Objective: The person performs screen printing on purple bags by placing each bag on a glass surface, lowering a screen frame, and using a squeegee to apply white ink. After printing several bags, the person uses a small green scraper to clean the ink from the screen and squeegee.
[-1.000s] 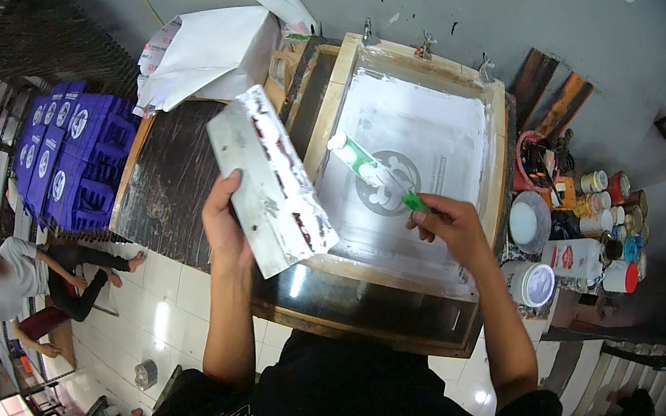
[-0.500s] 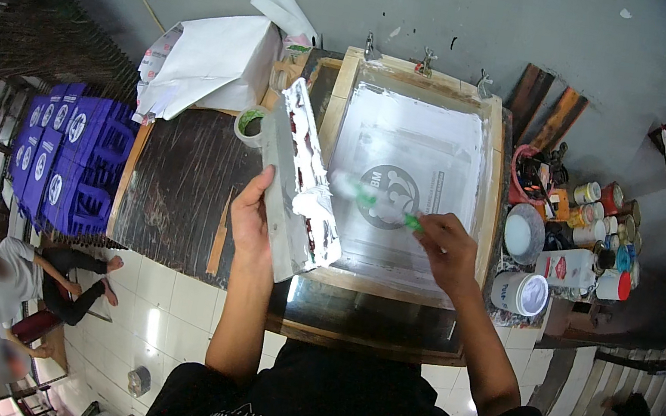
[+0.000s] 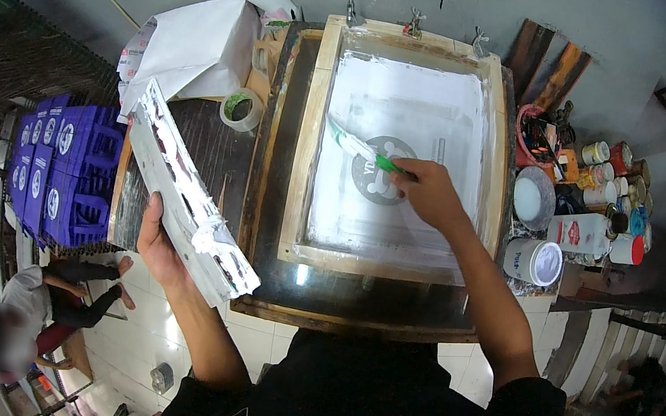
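Spatula (image 3: 360, 144) with a green handle and a white-smeared blade sits in the grip of the right hand (image 3: 433, 192), its fingers closed round the handle's end; the blade points toward the left rail of a wooden screen frame (image 3: 310, 139), over the mesh, and whether it touches cannot be told. Inside the frame, white paint coats the mesh around a grey round emblem (image 3: 374, 193). Near the worktop's (image 3: 226, 165) front left corner, the left hand (image 3: 162, 251) grips a long grey squeegee (image 3: 185, 193) by its lower part, tilted, with thick white paint along its right edge. A tape roll (image 3: 250, 123) lies just beside the frame's dark base, and a white paper bundle (image 3: 202, 44) fills the worktop's far left corner. Metal clamps (image 3: 414, 24) stand along the frame's far edge.
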Motion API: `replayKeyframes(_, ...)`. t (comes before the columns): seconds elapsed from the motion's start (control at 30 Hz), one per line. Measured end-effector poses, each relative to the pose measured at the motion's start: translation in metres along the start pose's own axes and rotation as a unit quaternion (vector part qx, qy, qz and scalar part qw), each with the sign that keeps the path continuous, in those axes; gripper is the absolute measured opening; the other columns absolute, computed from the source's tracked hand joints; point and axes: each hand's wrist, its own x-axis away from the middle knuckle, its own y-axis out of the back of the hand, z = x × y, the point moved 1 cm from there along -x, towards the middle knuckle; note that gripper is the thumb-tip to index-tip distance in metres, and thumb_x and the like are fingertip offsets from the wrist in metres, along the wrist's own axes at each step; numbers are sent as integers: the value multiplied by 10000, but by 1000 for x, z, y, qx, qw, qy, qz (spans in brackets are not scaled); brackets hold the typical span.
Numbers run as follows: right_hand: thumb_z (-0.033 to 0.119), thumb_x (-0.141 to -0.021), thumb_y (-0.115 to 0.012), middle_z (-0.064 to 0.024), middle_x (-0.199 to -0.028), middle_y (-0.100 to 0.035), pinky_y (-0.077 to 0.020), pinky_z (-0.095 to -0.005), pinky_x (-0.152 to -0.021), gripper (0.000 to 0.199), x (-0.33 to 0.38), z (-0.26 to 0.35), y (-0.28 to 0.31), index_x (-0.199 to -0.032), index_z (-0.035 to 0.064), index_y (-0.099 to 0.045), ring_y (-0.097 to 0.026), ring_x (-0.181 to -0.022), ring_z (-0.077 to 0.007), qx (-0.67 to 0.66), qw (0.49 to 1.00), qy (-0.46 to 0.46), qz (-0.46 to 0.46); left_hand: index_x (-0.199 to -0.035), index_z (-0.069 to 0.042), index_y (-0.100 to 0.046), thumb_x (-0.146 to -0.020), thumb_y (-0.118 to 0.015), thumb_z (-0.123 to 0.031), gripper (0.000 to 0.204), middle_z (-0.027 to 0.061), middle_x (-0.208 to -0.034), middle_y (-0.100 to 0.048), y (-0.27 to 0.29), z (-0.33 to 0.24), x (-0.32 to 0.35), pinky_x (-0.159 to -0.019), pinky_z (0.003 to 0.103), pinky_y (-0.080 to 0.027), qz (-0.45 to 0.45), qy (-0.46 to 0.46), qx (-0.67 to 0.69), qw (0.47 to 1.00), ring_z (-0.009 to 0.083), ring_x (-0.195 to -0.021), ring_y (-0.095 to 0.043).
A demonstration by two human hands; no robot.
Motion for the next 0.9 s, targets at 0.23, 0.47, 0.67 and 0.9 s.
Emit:
replayKeyframes(0.23,119,-931,-663,-110,-767,-685,-492,-316,-695,290,25,-20,6,-1170,-44,-691,-613,-698,-164,-46,995,-30,81,-1357,19,-531,-996,-539,-208,426,191,-1203,-676,5,4,-2,-830,409,-600,7,14,-30,999,274,-986,-712)
replayKeyframes(0.47,114,-924,-669,-102,-772,-689,-498,-320,-700,270,39,-29,6,-1153,-26,-701,-617,-700,-161,-75,990,-58,100,-1357,39,-510,-971,-547,-161,437,201,-1236,-657,15,8,-8,-963,452,-544,22,42,8,999,314,-1071,-681)
replayKeyframes(0.67,116,-921,-658,-119,-754,-688,-505,-342,-670,247,49,-18,5,-1117,-25,-713,-621,-660,-170,-27,996,-58,65,-1348,43,-511,-950,-565,-150,445,200,-1221,-661,20,15,-12,-973,448,-537,7,46,-8,999,314,-1072,-679)
replayKeyframes(0.9,144,-923,-666,-85,-724,-683,-490,-315,-621,271,65,8,23,-1143,-9,-708,-598,-621,-151,-84,975,-152,141,-1352,42,-494,-939,-564,-150,461,194,-1259,-635,15,34,-20,-1014,434,-510,6,47,-47,998,306,-1115,-658)
